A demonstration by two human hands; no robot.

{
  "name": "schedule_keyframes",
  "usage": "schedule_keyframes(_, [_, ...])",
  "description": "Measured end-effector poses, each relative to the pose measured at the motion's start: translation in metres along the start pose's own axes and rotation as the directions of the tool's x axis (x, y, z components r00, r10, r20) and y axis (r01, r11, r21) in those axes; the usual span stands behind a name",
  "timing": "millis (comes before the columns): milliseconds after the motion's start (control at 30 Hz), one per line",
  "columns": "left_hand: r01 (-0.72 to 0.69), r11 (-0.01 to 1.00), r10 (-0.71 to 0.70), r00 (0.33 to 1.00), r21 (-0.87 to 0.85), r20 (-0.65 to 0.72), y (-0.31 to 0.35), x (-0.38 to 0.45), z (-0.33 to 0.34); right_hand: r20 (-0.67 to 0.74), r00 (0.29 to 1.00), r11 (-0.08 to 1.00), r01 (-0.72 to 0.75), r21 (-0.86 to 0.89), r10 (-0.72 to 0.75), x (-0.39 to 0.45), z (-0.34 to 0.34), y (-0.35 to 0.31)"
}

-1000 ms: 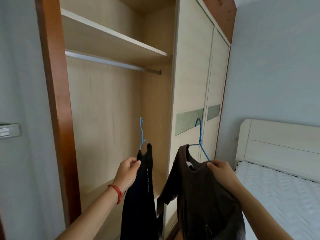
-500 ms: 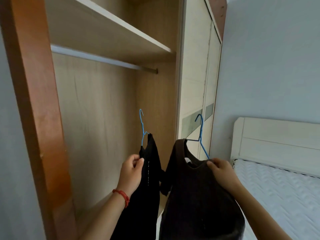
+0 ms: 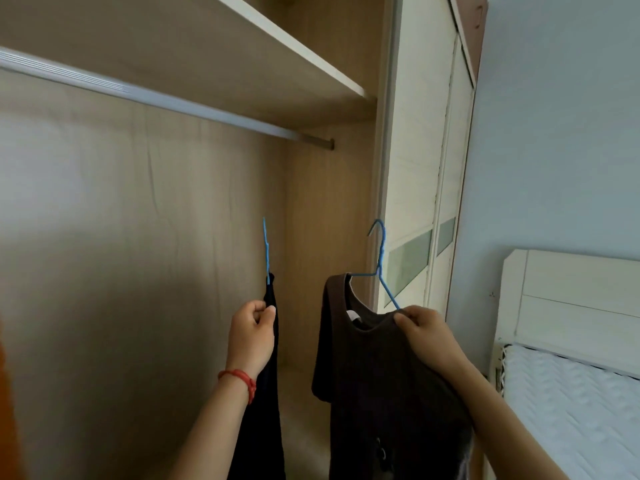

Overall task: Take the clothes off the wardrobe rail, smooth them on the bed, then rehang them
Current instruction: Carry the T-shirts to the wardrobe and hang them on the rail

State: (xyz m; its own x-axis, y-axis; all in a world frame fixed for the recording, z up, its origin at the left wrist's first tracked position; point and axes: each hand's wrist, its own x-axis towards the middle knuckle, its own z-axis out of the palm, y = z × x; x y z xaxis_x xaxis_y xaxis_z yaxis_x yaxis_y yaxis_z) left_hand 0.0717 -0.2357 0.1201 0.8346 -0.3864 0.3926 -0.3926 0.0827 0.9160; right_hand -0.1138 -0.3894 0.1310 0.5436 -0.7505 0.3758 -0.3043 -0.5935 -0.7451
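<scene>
Head view: the left hand (image 3: 254,336) pinches the black garment (image 3: 266,393) hanging from a thin blue wire hanger (image 3: 266,251). The right hand (image 3: 424,329) grips the dark brown knit top (image 3: 384,393) at its neckline, on a second blue wire hanger (image 3: 381,268). Both hang below the silver wardrobe rail (image 3: 166,98), which is bare. Risk: each grip is on fabric, so either hanger may tilt and its hook miss the rail, or the top may slide off.

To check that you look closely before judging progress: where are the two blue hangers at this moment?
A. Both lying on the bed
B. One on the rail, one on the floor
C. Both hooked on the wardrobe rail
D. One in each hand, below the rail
D. The left hand holds the black garment on its blue hanger, the right hand the brown top on its hanger; the wardrobe rail above carries nothing.
</scene>
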Motion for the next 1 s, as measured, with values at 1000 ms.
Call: schedule_keyframes(1000, [-0.352, 0.933, 0.358, 0.881, 0.080, -0.309, 0.084, 0.314, 0.078, 0.008, 0.952, 0.936, 0.299, 0.186, -0.306, 0.394, 0.032, -0.069])
